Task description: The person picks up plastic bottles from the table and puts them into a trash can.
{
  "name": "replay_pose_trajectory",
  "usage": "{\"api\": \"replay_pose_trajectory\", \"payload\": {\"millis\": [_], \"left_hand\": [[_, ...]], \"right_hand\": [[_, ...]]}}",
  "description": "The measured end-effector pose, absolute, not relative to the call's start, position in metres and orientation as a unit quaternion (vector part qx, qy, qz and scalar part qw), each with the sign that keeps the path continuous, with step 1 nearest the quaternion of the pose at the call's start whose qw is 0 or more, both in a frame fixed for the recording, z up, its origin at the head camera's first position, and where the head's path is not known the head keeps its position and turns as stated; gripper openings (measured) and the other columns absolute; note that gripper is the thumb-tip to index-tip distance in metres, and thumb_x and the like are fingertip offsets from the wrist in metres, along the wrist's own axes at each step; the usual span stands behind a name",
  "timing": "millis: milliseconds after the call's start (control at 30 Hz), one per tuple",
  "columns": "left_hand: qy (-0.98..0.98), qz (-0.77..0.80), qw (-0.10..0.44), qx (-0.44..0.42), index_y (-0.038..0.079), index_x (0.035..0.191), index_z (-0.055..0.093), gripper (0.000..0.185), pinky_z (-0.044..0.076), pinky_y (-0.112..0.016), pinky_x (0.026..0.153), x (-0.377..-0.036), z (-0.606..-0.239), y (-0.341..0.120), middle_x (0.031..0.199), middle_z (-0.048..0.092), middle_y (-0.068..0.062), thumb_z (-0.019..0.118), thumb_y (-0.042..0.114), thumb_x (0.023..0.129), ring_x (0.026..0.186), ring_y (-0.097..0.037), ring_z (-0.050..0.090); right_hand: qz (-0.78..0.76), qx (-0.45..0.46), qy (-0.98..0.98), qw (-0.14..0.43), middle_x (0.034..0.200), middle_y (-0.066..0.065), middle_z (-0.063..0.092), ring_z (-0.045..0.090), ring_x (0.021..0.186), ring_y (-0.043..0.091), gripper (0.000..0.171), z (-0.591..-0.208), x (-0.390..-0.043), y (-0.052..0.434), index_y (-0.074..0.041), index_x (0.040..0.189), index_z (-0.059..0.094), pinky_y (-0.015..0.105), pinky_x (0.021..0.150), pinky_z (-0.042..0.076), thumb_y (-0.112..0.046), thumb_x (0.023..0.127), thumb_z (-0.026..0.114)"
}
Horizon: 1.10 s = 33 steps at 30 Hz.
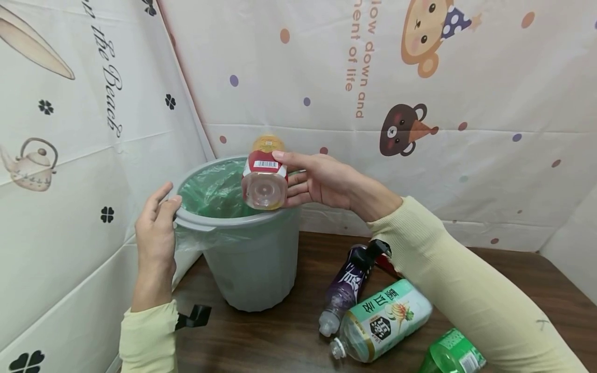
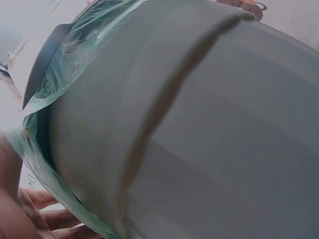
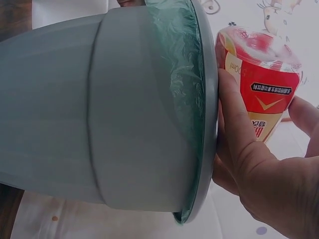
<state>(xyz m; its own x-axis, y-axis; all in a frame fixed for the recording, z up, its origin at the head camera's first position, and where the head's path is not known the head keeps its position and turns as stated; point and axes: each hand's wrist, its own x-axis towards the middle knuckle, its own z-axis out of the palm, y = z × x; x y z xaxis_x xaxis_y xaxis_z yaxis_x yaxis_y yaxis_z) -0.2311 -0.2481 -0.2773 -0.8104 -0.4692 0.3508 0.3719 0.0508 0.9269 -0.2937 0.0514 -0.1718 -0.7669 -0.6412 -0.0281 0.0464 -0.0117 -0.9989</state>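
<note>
My right hand holds a plastic drink bottle with a red and yellow label between thumb and fingers. The bottle is tilted over the right part of the bin's mouth, its clear base facing me. In the right wrist view the bottle shows beside the rim, with the fingers along it. A grey trash bin stands upright, lined with a thin green bag folded over its rim. At the bin's left side my left hand grips the rim, thumb on top; its fingers show beside the bag's edge.
On the brown wooden table, right of the bin, lie a purple-labelled bottle, a large bottle with a pale green label and a green bottle. Something red is partly hidden behind the right sleeve. Printed cloth hangs behind and left.
</note>
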Motion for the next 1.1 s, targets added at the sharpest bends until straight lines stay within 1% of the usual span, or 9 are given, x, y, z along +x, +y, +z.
{"api": "replay_pose_trajectory", "payload": {"millis": [300, 600, 867, 967, 1100], "left_hand": [[-0.659, -0.687, 0.305, 0.037, 0.021, 0.156, 0.055, 0.048, 0.023, -0.040, 0.123, -0.2316, -0.2779, -0.2483, 0.158, 0.047, -0.014, 0.057, 0.030, 0.109, 0.145, -0.032, 0.044], [-0.659, -0.687, 0.304, 0.038, 0.022, 0.156, 0.056, 0.048, 0.025, -0.039, 0.122, -0.2324, -0.2781, -0.2483, 0.152, 0.052, -0.015, 0.057, 0.030, 0.109, 0.144, -0.031, 0.045], [-0.657, -0.687, 0.309, 0.035, 0.020, 0.156, 0.055, 0.048, 0.024, -0.039, 0.123, -0.2326, -0.2772, -0.2476, 0.156, 0.049, -0.015, 0.057, 0.029, 0.109, 0.144, -0.031, 0.045], [-0.657, -0.686, 0.309, 0.036, 0.020, 0.156, 0.055, 0.048, 0.024, -0.039, 0.123, -0.2325, -0.2772, -0.2478, 0.157, 0.048, -0.015, 0.057, 0.029, 0.109, 0.145, -0.031, 0.044], [-0.657, -0.686, 0.309, 0.037, 0.021, 0.156, 0.056, 0.048, 0.025, -0.039, 0.122, -0.2323, -0.2775, -0.2481, 0.155, 0.050, -0.015, 0.057, 0.029, 0.109, 0.144, -0.031, 0.045]], "right_hand": [[-0.663, -0.229, 0.661, 0.268, 0.132, 0.028, 0.062, 0.072, 0.107, 0.037, 0.055, -0.1694, -0.2959, 0.0500, -0.002, 0.152, 0.044, 0.044, 0.087, 0.060, -0.039, 0.111, 0.053], [-0.662, -0.234, 0.659, 0.269, 0.134, 0.029, 0.061, 0.072, 0.109, 0.038, 0.056, -0.1703, -0.2982, 0.0500, -0.002, 0.153, 0.042, 0.044, 0.088, 0.060, -0.038, 0.112, 0.051], [-0.662, -0.231, 0.661, 0.268, 0.133, 0.029, 0.061, 0.072, 0.109, 0.037, 0.057, -0.1700, -0.2976, 0.0510, -0.001, 0.154, 0.041, 0.044, 0.088, 0.060, -0.037, 0.112, 0.051], [-0.662, -0.229, 0.661, 0.269, 0.135, 0.030, 0.060, 0.071, 0.112, 0.039, 0.059, -0.1698, -0.2975, 0.0508, 0.001, 0.155, 0.037, 0.044, 0.089, 0.060, -0.036, 0.112, 0.052], [-0.661, -0.229, 0.659, 0.276, 0.138, 0.031, 0.060, 0.068, 0.119, 0.042, 0.065, -0.1697, -0.2972, 0.0503, 0.004, 0.160, 0.028, 0.046, 0.092, 0.059, -0.032, 0.112, 0.054]]}}
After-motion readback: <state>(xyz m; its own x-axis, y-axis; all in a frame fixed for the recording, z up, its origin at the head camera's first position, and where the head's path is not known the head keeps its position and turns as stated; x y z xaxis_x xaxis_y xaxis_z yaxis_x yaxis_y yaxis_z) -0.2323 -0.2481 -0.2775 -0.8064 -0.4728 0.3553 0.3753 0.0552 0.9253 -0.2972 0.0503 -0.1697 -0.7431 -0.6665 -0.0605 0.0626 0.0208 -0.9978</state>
